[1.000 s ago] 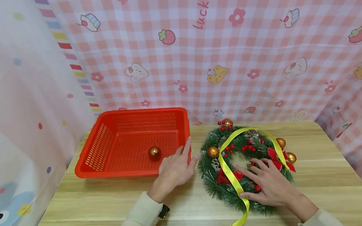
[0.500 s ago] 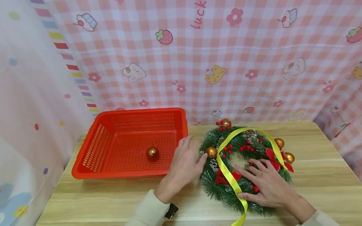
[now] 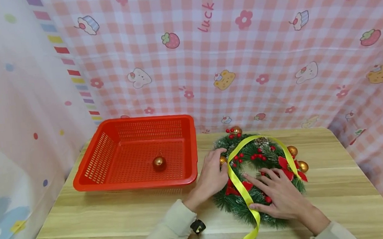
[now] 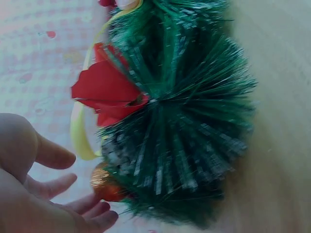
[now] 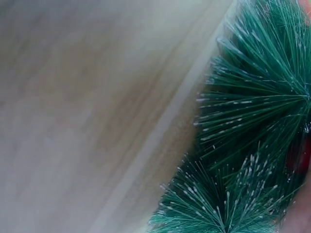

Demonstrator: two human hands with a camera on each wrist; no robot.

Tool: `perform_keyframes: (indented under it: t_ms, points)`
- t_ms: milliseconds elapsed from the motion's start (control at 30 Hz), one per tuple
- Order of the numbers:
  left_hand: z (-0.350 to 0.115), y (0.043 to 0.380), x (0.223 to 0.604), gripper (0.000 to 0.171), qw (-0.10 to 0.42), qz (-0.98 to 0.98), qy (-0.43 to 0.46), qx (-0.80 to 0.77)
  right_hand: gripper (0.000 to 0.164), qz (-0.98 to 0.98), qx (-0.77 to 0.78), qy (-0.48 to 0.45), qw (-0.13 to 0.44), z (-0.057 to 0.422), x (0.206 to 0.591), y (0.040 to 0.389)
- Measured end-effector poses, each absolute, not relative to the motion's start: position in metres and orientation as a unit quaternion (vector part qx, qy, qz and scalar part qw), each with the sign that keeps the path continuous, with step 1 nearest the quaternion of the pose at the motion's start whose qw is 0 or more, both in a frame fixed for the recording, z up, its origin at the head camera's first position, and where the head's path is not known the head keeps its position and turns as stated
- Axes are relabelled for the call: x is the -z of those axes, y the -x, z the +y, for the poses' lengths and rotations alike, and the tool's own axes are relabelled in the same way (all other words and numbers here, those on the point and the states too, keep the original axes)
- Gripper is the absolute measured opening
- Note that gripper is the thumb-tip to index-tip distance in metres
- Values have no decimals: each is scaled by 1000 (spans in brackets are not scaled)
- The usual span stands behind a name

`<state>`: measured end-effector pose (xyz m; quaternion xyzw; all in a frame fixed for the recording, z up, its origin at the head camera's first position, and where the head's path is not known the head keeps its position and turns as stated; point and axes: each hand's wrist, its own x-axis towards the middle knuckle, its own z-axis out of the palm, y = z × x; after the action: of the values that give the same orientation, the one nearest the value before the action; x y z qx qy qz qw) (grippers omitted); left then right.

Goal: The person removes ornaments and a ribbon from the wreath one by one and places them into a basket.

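A green wreath (image 3: 229, 202) lies on the table, decorated with red berries, red flowers (image 4: 107, 92), pinecones and gold baubles. A yellow ribbon (image 3: 239, 184) runs in a loop over it, its tail hanging past the front. My left hand (image 3: 212, 172) is at the wreath's left side, its fingers around a glittery gold bauble (image 4: 108, 183). In the left wrist view the fingertips reach that bauble while the thumb stands apart from it. My right hand (image 3: 281, 195) rests on the wreath's front right with fingers spread, the thumb at the ribbon.
Left of the wreath stands a red plastic basket (image 3: 136, 185) with a shiny copper-coloured bauble (image 3: 159, 163) inside. Both sit on a wooden table (image 3: 95, 218). Behind the table hangs a pink checked cloth (image 3: 193, 56).
My left hand has moved right, from the basket's front right corner to the bauble on the wreath's left side. My right hand stays on the wreath.
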<state>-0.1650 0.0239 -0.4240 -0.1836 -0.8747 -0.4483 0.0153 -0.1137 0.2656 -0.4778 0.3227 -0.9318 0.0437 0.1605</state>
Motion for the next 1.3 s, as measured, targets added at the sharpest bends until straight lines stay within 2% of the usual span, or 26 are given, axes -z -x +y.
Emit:
perform_keyframes:
  t_ms: [167, 300, 800, 1133, 1300]
  points:
    - [24, 166, 431, 43, -13, -881, 161, 446, 81, -934, -47, -320, 154, 265, 478, 113]
    - [24, 167, 433, 45, -14, -890, 153, 429, 81, -935, -50, -317, 153, 265, 478, 113]
    - [24, 163, 436, 40, 69, -896, 136, 418, 79, -934, -52, -317, 160, 265, 479, 112]
    - [16, 152, 413, 39, 86, -842, 156, 509, 80, -936, -50, -313, 155, 263, 477, 111]
    - [5, 153, 398, 37, 78, -812, 152, 557, 80, -936, -47, -311, 159, 263, 477, 111]
